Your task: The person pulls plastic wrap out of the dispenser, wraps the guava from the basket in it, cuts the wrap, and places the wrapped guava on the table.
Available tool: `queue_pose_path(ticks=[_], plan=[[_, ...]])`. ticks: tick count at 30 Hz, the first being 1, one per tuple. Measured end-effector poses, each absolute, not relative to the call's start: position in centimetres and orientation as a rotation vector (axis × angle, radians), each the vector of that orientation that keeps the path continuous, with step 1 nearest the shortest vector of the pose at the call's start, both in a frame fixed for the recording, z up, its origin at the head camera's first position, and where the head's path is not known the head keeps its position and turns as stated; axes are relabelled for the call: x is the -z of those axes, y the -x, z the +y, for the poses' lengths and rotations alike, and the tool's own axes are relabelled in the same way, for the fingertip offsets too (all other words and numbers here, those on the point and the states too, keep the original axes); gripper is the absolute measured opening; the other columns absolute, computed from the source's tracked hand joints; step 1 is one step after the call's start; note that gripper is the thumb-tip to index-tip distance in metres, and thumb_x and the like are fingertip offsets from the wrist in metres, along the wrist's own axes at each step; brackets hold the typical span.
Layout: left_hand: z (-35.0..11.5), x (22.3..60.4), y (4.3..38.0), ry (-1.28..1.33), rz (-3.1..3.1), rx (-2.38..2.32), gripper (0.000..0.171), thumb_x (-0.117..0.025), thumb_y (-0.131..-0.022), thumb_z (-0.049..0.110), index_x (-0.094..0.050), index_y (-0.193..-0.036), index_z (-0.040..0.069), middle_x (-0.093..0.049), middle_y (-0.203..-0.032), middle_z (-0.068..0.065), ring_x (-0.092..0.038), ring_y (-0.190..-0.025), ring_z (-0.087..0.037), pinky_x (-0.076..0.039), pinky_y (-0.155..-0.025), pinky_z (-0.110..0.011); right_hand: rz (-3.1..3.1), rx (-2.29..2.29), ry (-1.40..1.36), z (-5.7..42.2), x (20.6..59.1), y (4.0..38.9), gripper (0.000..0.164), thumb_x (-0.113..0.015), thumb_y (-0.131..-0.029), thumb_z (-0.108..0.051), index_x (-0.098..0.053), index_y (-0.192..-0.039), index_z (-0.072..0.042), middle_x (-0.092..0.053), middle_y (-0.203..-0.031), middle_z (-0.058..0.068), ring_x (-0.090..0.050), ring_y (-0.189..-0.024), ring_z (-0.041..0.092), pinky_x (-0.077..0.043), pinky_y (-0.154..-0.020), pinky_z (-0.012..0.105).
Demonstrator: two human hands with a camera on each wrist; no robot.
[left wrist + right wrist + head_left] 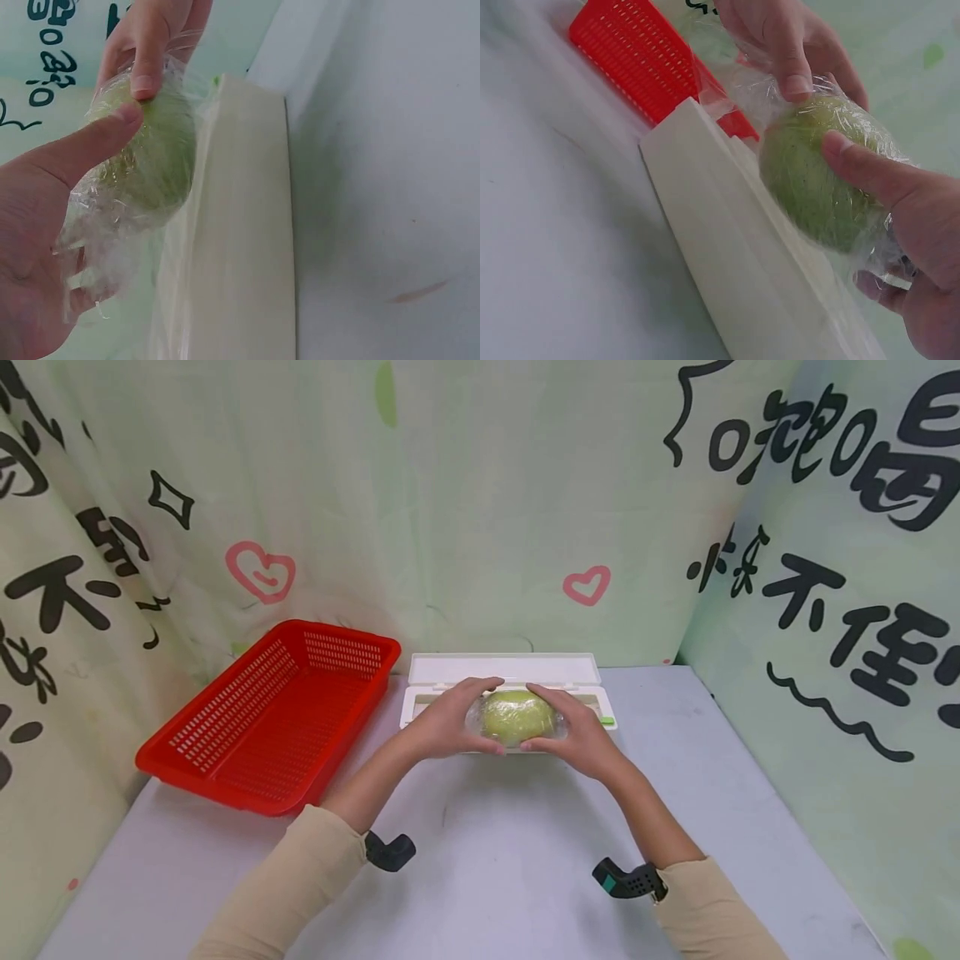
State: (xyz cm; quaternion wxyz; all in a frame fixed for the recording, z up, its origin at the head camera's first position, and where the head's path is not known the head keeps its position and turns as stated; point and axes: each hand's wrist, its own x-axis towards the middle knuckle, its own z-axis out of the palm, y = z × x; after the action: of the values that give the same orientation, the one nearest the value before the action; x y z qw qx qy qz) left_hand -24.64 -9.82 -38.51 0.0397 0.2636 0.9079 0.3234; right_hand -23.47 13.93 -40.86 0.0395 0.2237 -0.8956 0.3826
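A green oval fruit [517,717] wrapped in clear cling film is held between both hands. The left hand [459,720] grips its left end, thumb on the near side and fingers round the far side. On the other end, the right hand [576,727] holds it the same way. Loose film [112,255] bunches at the left palm, and more film [874,247] gathers by the right fingers. Just beneath the fruit lies a long white box [504,668] with its lid raised, a cling film dispenser with a small green part [607,721] at its right end.
A red plastic basket [300,727] with slotted sides stands left of the box, close to the left forearm. The pale table [495,860] reaches back to a printed curtain [465,527]. Black wrist mounts [633,881] sit on both forearms.
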Motion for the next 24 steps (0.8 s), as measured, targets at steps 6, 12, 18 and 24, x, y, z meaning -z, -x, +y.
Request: queue_pose_path(ticks=[6, 12, 18, 24], plan=[[-9.5, 39.5, 24.2, -0.878, 2.863, -1.022, 0.091, -0.088, -0.068, 0.029, -0.04, -0.145, 0.019, -0.047, -0.143, -0.002, -0.048, -0.13, -0.023, -0.046, -0.105, -0.046, -2.782, -1.249, -0.646, 14.2, 41.2, 23.7, 0.083, -0.08, -0.078, -0.035, -0.036, -0.148, -0.02, -0.044, -0.149, 0.01, -0.043, -0.135, 0.032, -0.038, -0.109, 0.057], [-9.2, 40.8, 24.1, -0.86, 2.924, -1.009, 0.08, -0.084, -0.075, 0.022, -0.042, -0.142, 0.019, -0.048, -0.141, -0.003, -0.05, -0.129, -0.023, -0.045, -0.107, -0.043, -2.826, -1.3, -0.612, 14.2, 41.9, 24.0, 0.077, -0.075, -0.083, -0.034, -0.033, -0.145, -0.017, -0.046, -0.145, 0.014, -0.048, -0.125, 0.033, -0.041, -0.104, 0.055], [-9.0, 41.5, 23.9, -0.844, 2.952, -1.031, 0.075, -0.083, -0.076, 0.021, -0.044, -0.14, 0.019, -0.05, -0.138, -0.004, -0.051, -0.126, -0.023, -0.045, -0.107, -0.043, -2.813, -1.302, -0.63, 14.1, 42.1, 24.0, 0.075, -0.076, -0.083, -0.031, -0.036, -0.143, -0.014, -0.048, -0.143, 0.015, -0.049, -0.124, 0.032, -0.042, -0.103, 0.054], [-9.1, 42.0, 23.8, -0.89, 2.946, -1.092, 0.074, -0.083, -0.075, 0.016, -0.045, -0.138, 0.018, -0.049, -0.136, -0.005, -0.051, -0.124, -0.024, -0.046, -0.106, -0.042, -2.796, -1.33, -0.618, 14.1, 42.2, 23.9, 0.074, -0.077, -0.081, -0.03, -0.039, -0.142, -0.014, -0.048, -0.143, 0.014, -0.047, -0.126, 0.032, -0.04, -0.105, 0.055]])
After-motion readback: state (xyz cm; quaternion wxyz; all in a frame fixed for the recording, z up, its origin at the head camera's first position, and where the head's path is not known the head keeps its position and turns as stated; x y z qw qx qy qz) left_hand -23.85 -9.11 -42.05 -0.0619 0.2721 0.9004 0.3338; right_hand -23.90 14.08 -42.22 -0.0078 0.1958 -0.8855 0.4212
